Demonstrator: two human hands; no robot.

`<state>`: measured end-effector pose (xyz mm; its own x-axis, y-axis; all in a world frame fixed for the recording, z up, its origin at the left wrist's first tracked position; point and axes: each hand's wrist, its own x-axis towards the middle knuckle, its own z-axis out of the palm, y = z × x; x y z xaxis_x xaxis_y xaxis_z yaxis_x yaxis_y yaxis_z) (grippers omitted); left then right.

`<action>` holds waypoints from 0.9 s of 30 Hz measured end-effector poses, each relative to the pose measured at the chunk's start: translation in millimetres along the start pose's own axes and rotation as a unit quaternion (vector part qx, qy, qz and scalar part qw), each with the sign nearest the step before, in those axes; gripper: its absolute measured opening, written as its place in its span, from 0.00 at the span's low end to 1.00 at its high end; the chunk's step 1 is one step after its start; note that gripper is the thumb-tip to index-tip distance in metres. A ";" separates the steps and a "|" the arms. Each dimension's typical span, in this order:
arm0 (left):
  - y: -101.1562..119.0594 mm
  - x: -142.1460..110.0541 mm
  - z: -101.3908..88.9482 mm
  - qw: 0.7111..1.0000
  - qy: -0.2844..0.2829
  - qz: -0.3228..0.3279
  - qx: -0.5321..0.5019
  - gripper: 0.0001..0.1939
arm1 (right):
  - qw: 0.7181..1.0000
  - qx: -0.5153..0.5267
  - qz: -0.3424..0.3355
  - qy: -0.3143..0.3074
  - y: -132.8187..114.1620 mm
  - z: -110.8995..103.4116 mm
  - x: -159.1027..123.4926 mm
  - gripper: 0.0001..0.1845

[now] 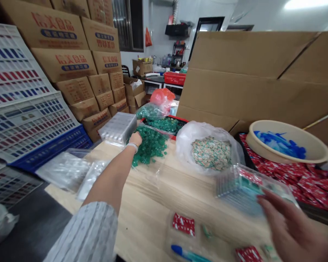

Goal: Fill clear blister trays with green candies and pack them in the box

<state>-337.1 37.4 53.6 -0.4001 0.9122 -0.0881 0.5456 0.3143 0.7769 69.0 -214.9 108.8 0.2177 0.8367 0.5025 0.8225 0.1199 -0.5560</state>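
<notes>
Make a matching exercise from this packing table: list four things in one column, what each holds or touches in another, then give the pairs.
Things:
1. Cream round basin
2. Clear plastic bag
3. Left hand
4. Right hand

Holds or touches:
A. Heap of small green packets
B. Blue packets
C. Clear plastic pack
D. Beige-and-green packets

Pairs: 1-B, 2-D, 3-A, 4-C

Two hands [135, 139] [292, 225], one bowl [314, 143]
</notes>
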 end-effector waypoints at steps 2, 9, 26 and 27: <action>2.1 3.6 -6.2 0.993 0.000 -0.041 -0.114 0.14 | 0.990 0.070 -0.097 -0.076 -43.9 44.0 28.7 0.15; 6.1 -8.6 -28.0 0.843 -0.085 -0.146 -0.510 0.10 | 0.944 0.000 -0.132 -0.303 -156.4 255.9 132.1 0.14; -12.7 -57.1 21.3 0.921 -0.049 0.037 -0.385 0.17 | 0.952 0.117 -0.049 -0.277 -107.8 282.8 107.9 0.15; -10.1 -58.4 25.5 0.936 -0.027 0.077 -0.341 0.18 | 0.943 0.156 -0.037 -0.290 -93.3 261.3 92.0 0.14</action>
<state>-300.5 -12.3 35.0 -0.3080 0.9505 0.0401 -0.0117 -0.0459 0.9989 -125.0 -9.5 33.9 -0.2331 0.9606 0.1514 0.6094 0.2656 -0.7470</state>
